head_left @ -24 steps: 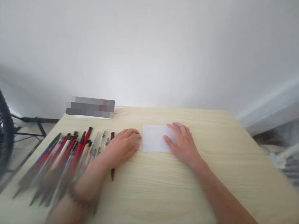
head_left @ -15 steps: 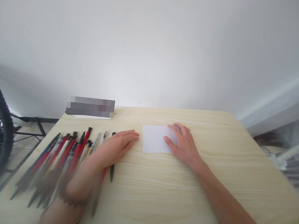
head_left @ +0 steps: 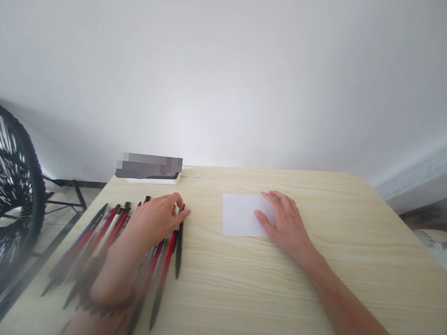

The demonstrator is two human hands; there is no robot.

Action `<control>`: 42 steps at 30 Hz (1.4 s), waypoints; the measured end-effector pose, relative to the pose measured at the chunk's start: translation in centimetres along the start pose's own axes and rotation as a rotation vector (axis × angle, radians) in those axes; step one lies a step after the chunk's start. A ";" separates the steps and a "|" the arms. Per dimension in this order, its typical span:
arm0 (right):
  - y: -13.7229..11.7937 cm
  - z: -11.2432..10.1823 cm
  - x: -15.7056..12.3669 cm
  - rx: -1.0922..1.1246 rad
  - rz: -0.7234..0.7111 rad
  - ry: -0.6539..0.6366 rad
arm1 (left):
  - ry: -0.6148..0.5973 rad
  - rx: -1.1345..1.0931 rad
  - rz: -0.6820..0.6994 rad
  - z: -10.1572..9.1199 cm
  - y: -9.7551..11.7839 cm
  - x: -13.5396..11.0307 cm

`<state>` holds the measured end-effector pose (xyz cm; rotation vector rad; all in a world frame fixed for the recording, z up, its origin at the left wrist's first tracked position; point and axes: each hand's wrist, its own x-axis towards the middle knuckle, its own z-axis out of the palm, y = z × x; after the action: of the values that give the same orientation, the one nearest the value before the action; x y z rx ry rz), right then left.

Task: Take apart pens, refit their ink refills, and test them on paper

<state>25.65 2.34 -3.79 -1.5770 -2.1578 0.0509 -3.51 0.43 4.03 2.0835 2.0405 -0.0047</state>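
On the pale wooden table (head_left: 273, 300), the left hand (head_left: 156, 221) pinches the far end of a black pen (head_left: 178, 251) (rightmost of the pens (head_left: 96, 234)). The right hand (head_left: 287, 227) lies flat and open on a white card (head_left: 238, 217).

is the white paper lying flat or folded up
Flat: the white paper lies spread on the table as one plain rectangle, right hand resting on its right part.

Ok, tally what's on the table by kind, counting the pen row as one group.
Hands: 2, left hand and right hand
Pen row: 1
White paper sheet: 1
Dark device at the far edge: 1
Total: 5
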 end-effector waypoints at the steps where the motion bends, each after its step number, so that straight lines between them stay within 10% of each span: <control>1: 0.1 0.1 0.0 -0.004 0.001 0.001 | 0.000 0.019 -0.034 0.0 0.1 -0.1; 42: 0.5 0.5 0.0 -0.006 -0.025 0.013 | 0.075 0.000 -0.150 1.0 0.2 1.5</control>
<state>25.91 2.64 -4.43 -1.5486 -2.1695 0.0264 -3.14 1.72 2.87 1.9531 2.2364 0.0496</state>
